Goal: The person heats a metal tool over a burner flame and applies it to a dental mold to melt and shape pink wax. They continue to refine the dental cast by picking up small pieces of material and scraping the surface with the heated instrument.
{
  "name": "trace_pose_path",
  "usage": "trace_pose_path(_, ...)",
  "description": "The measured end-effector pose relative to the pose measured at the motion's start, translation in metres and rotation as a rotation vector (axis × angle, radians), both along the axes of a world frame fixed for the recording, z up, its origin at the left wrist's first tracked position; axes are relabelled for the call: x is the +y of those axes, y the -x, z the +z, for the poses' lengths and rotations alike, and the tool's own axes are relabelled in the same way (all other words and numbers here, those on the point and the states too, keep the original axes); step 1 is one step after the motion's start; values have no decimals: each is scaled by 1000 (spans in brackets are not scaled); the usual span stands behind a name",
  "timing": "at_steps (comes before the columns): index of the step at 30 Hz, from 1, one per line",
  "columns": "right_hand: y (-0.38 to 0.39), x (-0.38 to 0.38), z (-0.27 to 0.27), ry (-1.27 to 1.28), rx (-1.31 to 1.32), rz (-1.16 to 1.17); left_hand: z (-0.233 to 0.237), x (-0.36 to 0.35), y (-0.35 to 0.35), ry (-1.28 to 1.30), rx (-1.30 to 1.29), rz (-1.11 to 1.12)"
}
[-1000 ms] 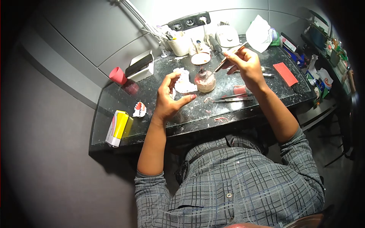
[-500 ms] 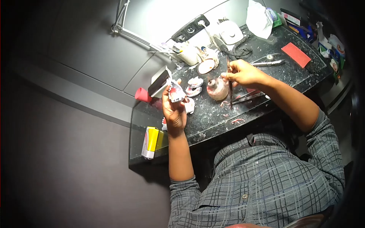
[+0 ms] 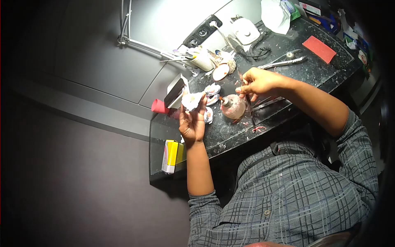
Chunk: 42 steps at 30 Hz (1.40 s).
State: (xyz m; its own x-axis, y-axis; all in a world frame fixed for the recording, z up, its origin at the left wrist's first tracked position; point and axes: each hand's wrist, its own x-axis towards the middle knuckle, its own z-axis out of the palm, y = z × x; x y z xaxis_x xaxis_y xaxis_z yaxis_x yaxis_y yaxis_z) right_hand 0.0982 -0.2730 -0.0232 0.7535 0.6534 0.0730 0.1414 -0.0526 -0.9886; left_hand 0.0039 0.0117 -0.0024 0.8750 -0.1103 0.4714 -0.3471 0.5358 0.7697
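My left hand (image 3: 192, 125) is closed around a white dental cast (image 3: 191, 101), fingers up behind it, holding it above the bench. Pinched in my right hand (image 3: 260, 83) is a thin, dark wax knife (image 3: 251, 113), its lower end pointing towards the bench's near edge. Just left of that hand stands a round glass spirit lamp (image 3: 233, 108), with an orange glow at its neck. More white casts with pink wax (image 3: 212, 89) lie between my left hand and the lamp; my fingers partly hide them.
Pink wax scraps (image 3: 259, 129) lie near the front edge. A red wax sheet (image 3: 319, 49) and a metal tool (image 3: 288, 62) are at the right. Behind stand a tool holder (image 3: 202, 61) and a white device (image 3: 245, 31). A yellow box (image 3: 171, 154) and red cup (image 3: 158, 106) sit left.
The cast in my left hand has been turned, so its pink inner side shows less. My right hand keeps the wax knife beside the lamp. The whole view has shifted slightly.
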Motion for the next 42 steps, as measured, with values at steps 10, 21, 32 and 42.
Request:
trace_pose_path(10, 3, -9, 10, 13, -14, -9, -8, -3, -4, -295, 11, 44)
trace_pose_path(21, 5, -12, 13, 32, -97, -49, -9, -21, -2, -545, -77, 73)
trace_pose_path(32, 5, -12, 14, 29, -82, -49, -7, -28, 3, -602, -81, 79)
trace_pose_path(42, 8, -14, 18, 34, -76, -55, -8, -29, 2, -605, -128, 64)
